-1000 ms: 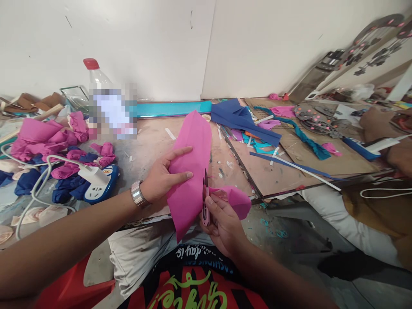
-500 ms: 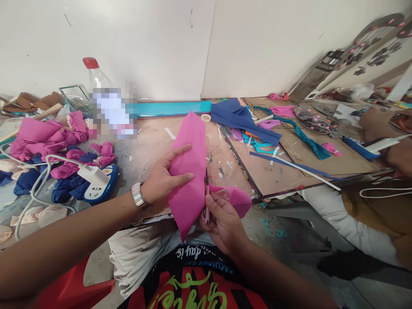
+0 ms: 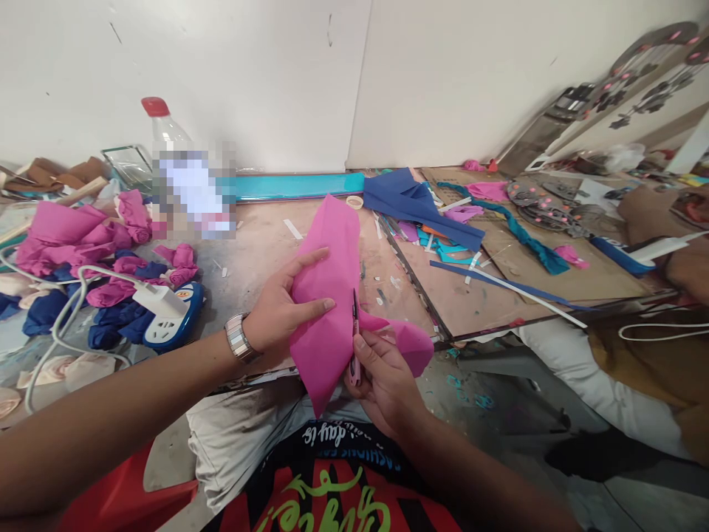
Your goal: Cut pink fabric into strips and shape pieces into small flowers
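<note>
Left hand [image 3: 277, 310] clamped on a folded pink fabric piece [image 3: 328, 295], thumb across its upper face and fingers [image 3: 315, 304] pressed flat on the front; a metal wristwatch [image 3: 237, 337] on the wrist. Fabric piece held upright above the near edge of the table [image 3: 260, 244], upper end toward the wall, lower tip pointing down toward the lap. Right hand [image 3: 388, 380] closed around small pink-handled snips [image 3: 354, 347], grip shut on the handles; blade set against the right edge of the fabric piece, just beside the left fingers. A loose pink flap [image 3: 407, 341] folded out to the right, resting over the right hand. On the table, left side: heap of pink and blue fabric scraps [image 3: 105, 251], white power strip with charger [image 3: 166, 314], clear bottle with red cap [image 3: 160, 129]. Farther back: turquoise strip [image 3: 293, 186] along the wall, blue fabric sheet [image 3: 413, 203], small tape roll [image 3: 354, 202], cardboard sheet [image 3: 498, 273] with teal offcuts. At the right edge, arm of another person [image 3: 659, 222] resting on the table, well apart from both hands.
</note>
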`<state>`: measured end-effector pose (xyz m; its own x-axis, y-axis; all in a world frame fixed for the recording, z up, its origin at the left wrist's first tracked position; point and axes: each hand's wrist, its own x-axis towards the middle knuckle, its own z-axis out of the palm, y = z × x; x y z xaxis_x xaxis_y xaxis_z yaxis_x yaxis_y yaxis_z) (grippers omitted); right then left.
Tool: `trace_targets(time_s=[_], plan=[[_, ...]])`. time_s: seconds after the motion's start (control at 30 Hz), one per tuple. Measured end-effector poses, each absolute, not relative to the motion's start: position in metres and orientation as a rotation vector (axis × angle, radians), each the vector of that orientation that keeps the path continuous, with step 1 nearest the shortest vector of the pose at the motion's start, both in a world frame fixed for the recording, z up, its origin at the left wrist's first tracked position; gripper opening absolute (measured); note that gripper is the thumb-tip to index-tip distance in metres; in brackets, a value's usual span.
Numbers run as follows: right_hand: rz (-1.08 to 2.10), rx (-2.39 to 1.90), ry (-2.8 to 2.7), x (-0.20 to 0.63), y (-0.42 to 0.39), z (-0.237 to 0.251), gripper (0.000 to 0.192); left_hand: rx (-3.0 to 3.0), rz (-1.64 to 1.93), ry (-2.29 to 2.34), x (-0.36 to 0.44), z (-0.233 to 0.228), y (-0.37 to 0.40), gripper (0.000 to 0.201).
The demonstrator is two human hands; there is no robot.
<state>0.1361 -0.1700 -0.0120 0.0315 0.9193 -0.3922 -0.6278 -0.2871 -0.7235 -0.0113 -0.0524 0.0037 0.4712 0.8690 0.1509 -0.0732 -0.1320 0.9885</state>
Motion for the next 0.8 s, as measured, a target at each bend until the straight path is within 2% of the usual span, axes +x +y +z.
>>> trace_targets(time_s=[0.8], plan=[[1.581,-0.989,-0.405,0.1357,-0.1723,-0.0076,0.041,1.504,1.007,0.737,-0.0128,0.0006,-0.0495,0.081]])
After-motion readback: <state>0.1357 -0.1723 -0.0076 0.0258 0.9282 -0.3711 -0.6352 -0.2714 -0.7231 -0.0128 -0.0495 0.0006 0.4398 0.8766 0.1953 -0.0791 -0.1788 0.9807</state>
